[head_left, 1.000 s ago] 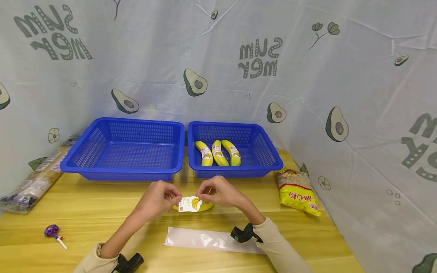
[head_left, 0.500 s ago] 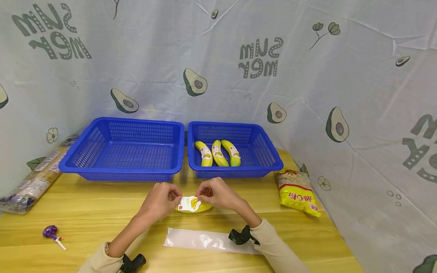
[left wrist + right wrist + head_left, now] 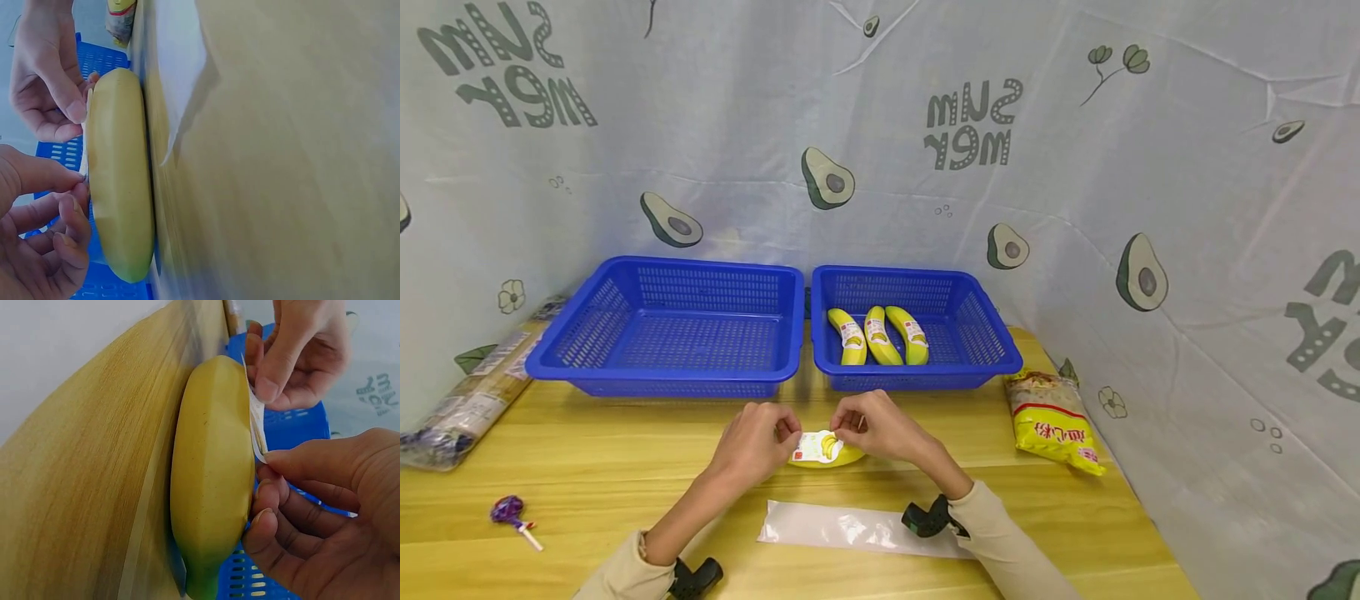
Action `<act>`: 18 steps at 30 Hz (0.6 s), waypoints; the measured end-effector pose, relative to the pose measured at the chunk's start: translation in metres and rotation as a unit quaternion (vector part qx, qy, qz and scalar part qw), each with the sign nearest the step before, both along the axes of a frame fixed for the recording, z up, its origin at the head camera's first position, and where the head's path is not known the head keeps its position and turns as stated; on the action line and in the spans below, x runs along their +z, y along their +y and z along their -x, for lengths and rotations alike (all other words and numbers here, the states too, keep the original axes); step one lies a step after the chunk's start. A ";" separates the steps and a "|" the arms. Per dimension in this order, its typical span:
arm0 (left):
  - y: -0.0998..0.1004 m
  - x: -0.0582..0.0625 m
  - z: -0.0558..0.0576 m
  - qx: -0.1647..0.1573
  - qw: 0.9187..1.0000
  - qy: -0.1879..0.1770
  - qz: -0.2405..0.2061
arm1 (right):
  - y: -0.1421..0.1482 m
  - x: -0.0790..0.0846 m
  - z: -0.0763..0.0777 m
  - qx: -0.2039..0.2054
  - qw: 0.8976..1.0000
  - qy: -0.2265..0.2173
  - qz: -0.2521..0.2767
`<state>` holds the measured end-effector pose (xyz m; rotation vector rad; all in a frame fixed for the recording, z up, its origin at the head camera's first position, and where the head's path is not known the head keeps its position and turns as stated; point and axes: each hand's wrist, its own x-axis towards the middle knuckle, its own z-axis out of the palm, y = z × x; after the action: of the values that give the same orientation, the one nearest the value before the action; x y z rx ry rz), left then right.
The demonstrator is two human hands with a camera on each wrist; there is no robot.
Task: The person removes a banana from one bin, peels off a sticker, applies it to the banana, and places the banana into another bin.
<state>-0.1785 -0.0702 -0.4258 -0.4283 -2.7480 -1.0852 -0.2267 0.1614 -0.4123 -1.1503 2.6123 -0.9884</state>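
A yellow banana (image 3: pixel 209 462) lies crosswise on the wooden table. Over its upper side sits a white sticker (image 3: pixel 816 447) printed with bananas. My left hand (image 3: pixel 754 446) pinches the sticker's left end between thumb and fingertip. At the other end, my right hand (image 3: pixel 880 425) pinches the right edge, its lower fingers close along the banana's side. Seen edge-on in the right wrist view, the sticker (image 3: pixel 257 419) stands slightly off the peel near the right hand's fingertips.
Behind the hands stand two blue baskets (image 3: pixel 673 375); the right one holds three stickered bananas (image 3: pixel 880 337). A clear-white strip (image 3: pixel 850 527) lies in front. There is a yellow food packet (image 3: pixel 1052 421) at right, a lollipop (image 3: pixel 511 512) and a long wrapped package (image 3: pixel 482 396) at left.
The sticker has come down closer onto the banana, its pinched ends drawn slightly with the hands. Over the last half second the hands barely shift.
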 end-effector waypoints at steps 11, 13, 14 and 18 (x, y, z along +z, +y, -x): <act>0.001 -0.002 -0.002 -0.015 1.000 0.014 0.001 | -0.002 -0.001 -0.002 0.017 0.999 0.043 -0.003; 0.002 -0.002 -0.002 -0.015 1.000 0.018 0.005 | -0.004 -0.003 -0.004 0.028 0.998 0.055 -0.001; 0.002 -0.003 -0.003 -0.016 1.000 0.019 0.006 | -0.005 -0.004 -0.005 0.035 0.998 0.059 0.000; 0.004 -0.005 -0.002 -0.012 1.000 0.017 0.010 | -0.009 -0.006 -0.007 0.051 0.997 0.065 -0.001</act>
<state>-0.1765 -0.0661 -0.4304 -0.4800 -2.7324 -1.0483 -0.2199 0.1528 -0.4186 -1.3763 2.6211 -0.9202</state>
